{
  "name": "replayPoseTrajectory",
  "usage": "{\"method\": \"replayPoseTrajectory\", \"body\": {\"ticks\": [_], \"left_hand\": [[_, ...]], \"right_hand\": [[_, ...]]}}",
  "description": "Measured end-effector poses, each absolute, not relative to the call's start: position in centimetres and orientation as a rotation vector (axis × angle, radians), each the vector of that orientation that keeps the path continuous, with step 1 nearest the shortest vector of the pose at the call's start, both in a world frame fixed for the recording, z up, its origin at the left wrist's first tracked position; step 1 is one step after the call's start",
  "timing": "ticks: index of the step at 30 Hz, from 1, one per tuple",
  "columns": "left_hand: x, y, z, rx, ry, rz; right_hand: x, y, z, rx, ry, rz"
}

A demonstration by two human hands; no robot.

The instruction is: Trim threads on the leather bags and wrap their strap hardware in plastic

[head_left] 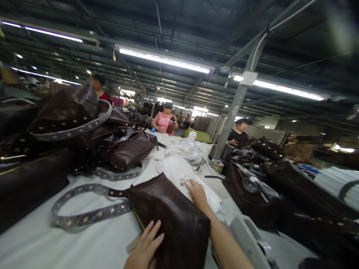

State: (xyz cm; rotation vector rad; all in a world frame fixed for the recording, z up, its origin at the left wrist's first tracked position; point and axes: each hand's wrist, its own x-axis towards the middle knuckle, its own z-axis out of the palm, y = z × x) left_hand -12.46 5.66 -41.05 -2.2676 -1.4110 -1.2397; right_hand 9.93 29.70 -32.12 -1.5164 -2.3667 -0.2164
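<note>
A dark brown leather bag [174,209] lies on the white-covered table in front of me. Its studded strap [86,216], wrapped in clear plastic, loops out to the left. My left hand [146,244] rests with fingers spread on the bag's near left side, by the yellow zip edge. A small grey strip shows beside that hand; what it is I cannot tell. Beyond the bag, my right hand [198,196] reaches across its right side, fingers stretched onto white sheets [179,168] that look like paper or thin wrapping. No held item is visible in it.
Brown bags [70,108] are piled on the left, and more bags [252,190] lie on the right. Clear plastic wrapping [186,149] is heaped ahead. A grey post [235,108] rises at the right; a grey plastic device [249,239] sits near my right forearm. Several co-workers are farther off.
</note>
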Motion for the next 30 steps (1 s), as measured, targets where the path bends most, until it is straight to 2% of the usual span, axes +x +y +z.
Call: {"method": "replayPoseTrajectory", "body": {"ticks": [7,11,15,21,25,30], "left_hand": [[-12.1,5.0,-40.1,-2.296,-1.481,-1.218],[-12.1,4.9,-39.9,-2.292,-1.408,-1.262],[-11.9,4.1,-38.7,-2.275,-1.445,-1.281],[-11.9,2.6,-36.0,-2.284,-1.525,-1.357],[-10.7,0.3,-32.5,-2.264,-1.692,-1.692],[-7.0,-5.2,-27.6,-2.358,-1.820,-2.448]], "right_hand": [[10.6,31.3,-29.3,-1.518,-2.199,-0.058],[12.4,30.6,-26.3,-1.541,-2.023,0.165],[14.3,26.7,-22.3,-1.403,-1.935,0.481],[15.9,16.3,-17.1,-1.165,-1.996,0.898],[14.8,8.3,-17.1,-1.010,-1.966,1.142],[12.1,-0.5,-21.4,-1.019,-1.719,1.365]]}}
